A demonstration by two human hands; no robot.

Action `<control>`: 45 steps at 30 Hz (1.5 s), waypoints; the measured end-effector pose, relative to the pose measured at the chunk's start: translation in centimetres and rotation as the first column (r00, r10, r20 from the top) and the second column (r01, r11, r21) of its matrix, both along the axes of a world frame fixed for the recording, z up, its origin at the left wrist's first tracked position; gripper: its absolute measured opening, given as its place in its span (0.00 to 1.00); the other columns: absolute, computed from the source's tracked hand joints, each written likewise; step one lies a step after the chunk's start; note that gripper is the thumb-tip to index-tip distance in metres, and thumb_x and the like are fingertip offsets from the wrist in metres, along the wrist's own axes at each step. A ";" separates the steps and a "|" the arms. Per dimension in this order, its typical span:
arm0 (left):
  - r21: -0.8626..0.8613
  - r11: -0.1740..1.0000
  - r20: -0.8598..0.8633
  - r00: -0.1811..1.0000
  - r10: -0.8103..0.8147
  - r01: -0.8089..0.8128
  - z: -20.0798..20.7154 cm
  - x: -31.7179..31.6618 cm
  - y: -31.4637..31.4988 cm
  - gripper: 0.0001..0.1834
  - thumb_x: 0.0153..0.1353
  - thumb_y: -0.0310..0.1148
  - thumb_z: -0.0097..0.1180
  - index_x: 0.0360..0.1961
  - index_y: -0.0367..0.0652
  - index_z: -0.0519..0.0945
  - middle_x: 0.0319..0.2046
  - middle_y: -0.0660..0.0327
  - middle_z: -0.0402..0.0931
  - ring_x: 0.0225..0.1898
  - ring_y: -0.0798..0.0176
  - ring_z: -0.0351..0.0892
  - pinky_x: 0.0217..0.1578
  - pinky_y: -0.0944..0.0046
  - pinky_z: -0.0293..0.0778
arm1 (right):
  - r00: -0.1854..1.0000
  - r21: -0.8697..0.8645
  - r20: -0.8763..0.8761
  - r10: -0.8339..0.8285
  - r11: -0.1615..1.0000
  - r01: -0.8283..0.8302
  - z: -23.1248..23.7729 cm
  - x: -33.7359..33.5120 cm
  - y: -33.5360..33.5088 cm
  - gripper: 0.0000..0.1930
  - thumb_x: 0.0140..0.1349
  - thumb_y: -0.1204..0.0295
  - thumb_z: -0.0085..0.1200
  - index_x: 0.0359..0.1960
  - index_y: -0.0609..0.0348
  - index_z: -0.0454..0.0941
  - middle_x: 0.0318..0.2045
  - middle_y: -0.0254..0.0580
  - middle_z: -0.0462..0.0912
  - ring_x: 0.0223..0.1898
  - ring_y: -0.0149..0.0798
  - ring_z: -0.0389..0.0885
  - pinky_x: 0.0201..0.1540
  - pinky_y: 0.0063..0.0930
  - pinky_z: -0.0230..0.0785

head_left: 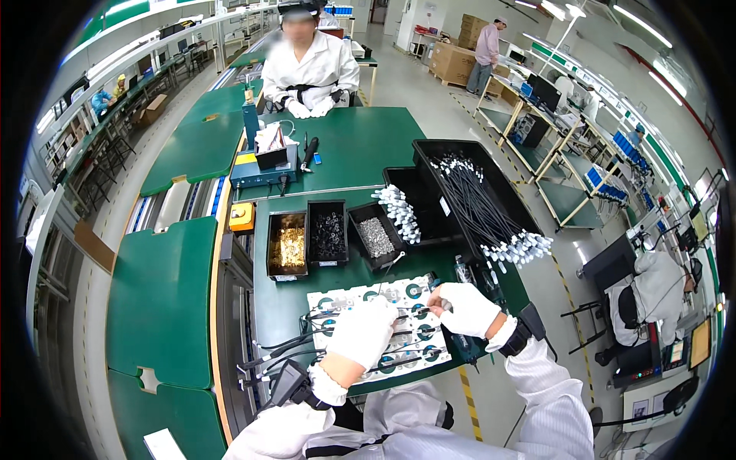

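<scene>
Pinching at a black cable (pixel 421 311) over the board: the right hand (pixel 468 308), white-gloved, thumb and forefinger drawn together at the cable's right part. Left hand (pixel 360 335), also gloved, sits over the left half of the board, fingers bent down beside the same cable; glove hides the tips, so cannot tell whether they close on anything.

Progress, by my reading: partway. More black cables lie across the lower part of the white board (pixel 395 289), passing between round green discs (pixel 415 291). The row under the hands looks unsettled, with both hands busy there. Cannot tell whether any row is fully fastened. Plenty of loose stock remains.

Position: the handled cable runs across the board between the two hands, its right part at the right fingertips, the rest going under or behind the left hand. Further cables (pixel 287 344) trail off the board's left edge, near the left wrist.

Beyond the board, three small bins: one of brass-coloured bits (pixel 292 247), one of black bits (pixel 327 234), one of silver bits (pixel 377 236), the last tilted in its placing. Right of these, a large black tray holds a heap of white-ended cables (pixel 475 203). Farther off on the green table (pixel 360 165), a blue box (pixel 261 177) and a black-handled tool (pixel 310 153); a co-worker in white (pixel 310 69) sits opposite.
</scene>
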State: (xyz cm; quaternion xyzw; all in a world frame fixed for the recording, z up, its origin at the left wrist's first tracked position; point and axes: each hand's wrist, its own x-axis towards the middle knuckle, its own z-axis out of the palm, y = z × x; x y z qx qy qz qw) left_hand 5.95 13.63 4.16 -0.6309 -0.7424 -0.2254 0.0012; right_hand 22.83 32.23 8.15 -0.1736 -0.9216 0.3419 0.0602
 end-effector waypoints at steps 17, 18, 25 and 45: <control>-0.025 0.999 0.205 0.978 0.037 -0.033 1.9 -2.4 -1.3 0.11 0.63 0.41 0.61 0.40 0.47 0.86 0.36 0.55 0.83 0.40 0.48 0.84 0.40 0.51 0.79 | 0.964 0.417 0.174 0.201 0.872 -0.257 -0.6 -0.6 1.7 0.07 0.66 0.68 0.58 0.34 0.58 0.79 0.30 0.52 0.81 0.36 0.58 0.83 0.40 0.47 0.76; -0.054 0.997 0.201 0.977 0.068 -0.058 2.4 -2.8 -2.0 0.11 0.63 0.41 0.61 0.40 0.48 0.86 0.36 0.55 0.83 0.40 0.48 0.84 0.39 0.51 0.79 | 0.959 0.399 0.156 0.235 0.873 -0.279 -0.8 -0.6 1.9 0.08 0.66 0.67 0.58 0.33 0.58 0.79 0.30 0.52 0.81 0.36 0.58 0.84 0.40 0.47 0.76; 0.009 0.990 0.103 0.985 -0.139 0.139 0.2 -1.4 -0.9 0.08 0.65 0.34 0.56 0.37 0.43 0.83 0.34 0.50 0.81 0.38 0.47 0.85 0.38 0.50 0.80 | 0.949 0.489 0.099 0.301 0.815 -0.310 -2.0 0.1 1.1 0.07 0.66 0.68 0.57 0.34 0.58 0.79 0.31 0.48 0.81 0.37 0.52 0.83 0.40 0.43 0.76; 0.878 0.106 -0.226 -0.207 0.952 -0.468 24.0 -14.7 -47.7 0.11 0.68 0.29 0.59 0.50 0.40 0.83 0.49 0.51 0.82 0.52 0.48 0.80 0.57 0.52 0.73 | 0.927 0.550 0.182 0.327 0.748 -0.372 -0.5 -0.5 0.3 0.11 0.59 0.68 0.58 0.42 0.57 0.82 0.32 0.46 0.83 0.37 0.50 0.83 0.41 0.45 0.77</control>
